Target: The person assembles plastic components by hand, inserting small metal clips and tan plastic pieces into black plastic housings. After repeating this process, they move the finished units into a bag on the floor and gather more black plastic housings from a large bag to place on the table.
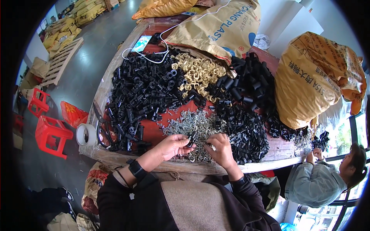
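Observation:
My left hand (173, 147) pinches a small black plastic fitting (191, 138) upright between thumb and fingers, near the table's front edge. Just right of it, my right hand (221, 149) has its fingers curled round a small silvery metal piece (213, 148). The two hands are a short gap apart. Beneath and beyond them spreads a heap of small silvery metal clips (185, 122). To the right lies a pile of small black plastic pieces (248, 136). A large heap of black fittings (142, 90) covers the left side. Farther back are gold-coloured curved pieces (198, 73).
Black tubes (254, 82) lie at the back right beside a large yellow sack (308, 81). A phone (141, 43) with a white cable sits at the back left. Scissors (102, 121) and a tape roll (86, 134) rest at the left edge. A co-worker (318, 184) sits at right.

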Tool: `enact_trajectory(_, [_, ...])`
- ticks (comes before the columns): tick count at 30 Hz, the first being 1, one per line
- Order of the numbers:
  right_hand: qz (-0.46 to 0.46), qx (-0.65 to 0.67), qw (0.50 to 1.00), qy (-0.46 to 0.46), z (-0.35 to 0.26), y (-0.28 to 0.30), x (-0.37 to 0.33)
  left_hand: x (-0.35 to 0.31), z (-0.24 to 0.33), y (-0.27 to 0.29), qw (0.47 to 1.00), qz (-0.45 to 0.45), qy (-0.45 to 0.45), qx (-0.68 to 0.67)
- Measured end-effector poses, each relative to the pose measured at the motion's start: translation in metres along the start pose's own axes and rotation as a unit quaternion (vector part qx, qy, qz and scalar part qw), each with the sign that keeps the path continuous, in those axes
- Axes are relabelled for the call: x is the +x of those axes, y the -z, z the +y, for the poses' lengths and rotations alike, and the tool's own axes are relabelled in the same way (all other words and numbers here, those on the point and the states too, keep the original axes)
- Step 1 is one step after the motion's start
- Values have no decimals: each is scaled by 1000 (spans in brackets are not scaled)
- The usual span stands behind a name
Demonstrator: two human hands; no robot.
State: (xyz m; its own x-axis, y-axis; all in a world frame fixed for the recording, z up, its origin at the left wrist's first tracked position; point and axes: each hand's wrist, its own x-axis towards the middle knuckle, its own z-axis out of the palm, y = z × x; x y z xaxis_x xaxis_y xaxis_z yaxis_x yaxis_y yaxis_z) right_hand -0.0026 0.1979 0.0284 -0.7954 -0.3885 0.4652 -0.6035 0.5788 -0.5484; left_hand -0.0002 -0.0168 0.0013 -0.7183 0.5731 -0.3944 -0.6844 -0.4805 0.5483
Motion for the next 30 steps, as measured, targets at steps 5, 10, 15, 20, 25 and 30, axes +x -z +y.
enact_trajectory(5, [-165,-206,964,-30,16,-12,-30,0,-2,-3,1000,-26,7,-13])
enact_trajectory(10, [-120,-137,983,-8,14,-12,-20,0,-7,1,999,-37,1,-15])
enact_trajectory(15, [-80,40,996,31,-20,12,-3,-6,-7,-8,1000,-15,-21,-13])
enact_trajectory(20, [-115,70,990,32,-32,2,-2,-4,-8,-11,999,-8,-33,-33])
enact_trajectory(25, [-147,73,986,21,-30,-3,-3,-3,-11,-5,999,-4,-22,-23])
enact_trajectory(30, [-153,65,986,7,-24,-13,-5,-1,-13,-6,1000,2,-7,-23])
